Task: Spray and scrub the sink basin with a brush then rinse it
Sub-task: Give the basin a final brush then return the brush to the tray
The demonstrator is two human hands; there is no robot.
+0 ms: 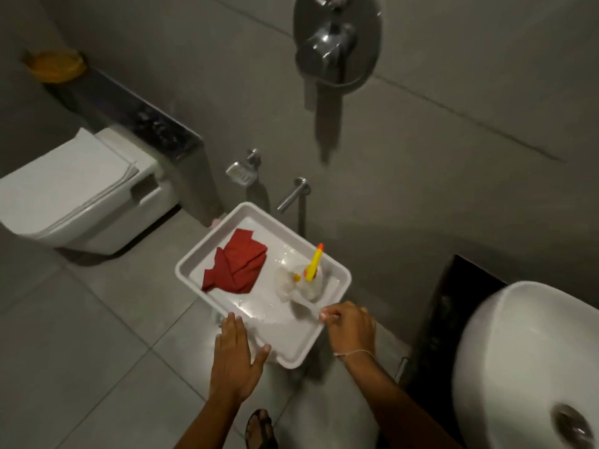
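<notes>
A white rectangular tray (pixel 293 354) stands low over the floor in the middle of the view. On it lie a crumpled red cloth (pixel 235 264) and a clear spray bottle (pixel 308 281) with a yellow and orange nozzle, next to something white and bunched. My left hand (pixel 235 358) lies flat, fingers apart, on the tray's near left corner. My right hand (pixel 351 328) has its fingers curled on the tray's near right rim. The round white sink basin (pixel 518 348) with a metal drain sits at the lower right. I cannot make out a brush.
A white toilet (pixel 81 196) with its lid down stands at the left below a dark ledge (pixel 136 115). Chrome shower controls (pixel 335 40), a soap holder (pixel 241 171) and a tap (pixel 293 192) are on the grey wall. A dark counter (pixel 450 319) carries the basin. My sandalled foot (pixel 261 427) is on the tiles.
</notes>
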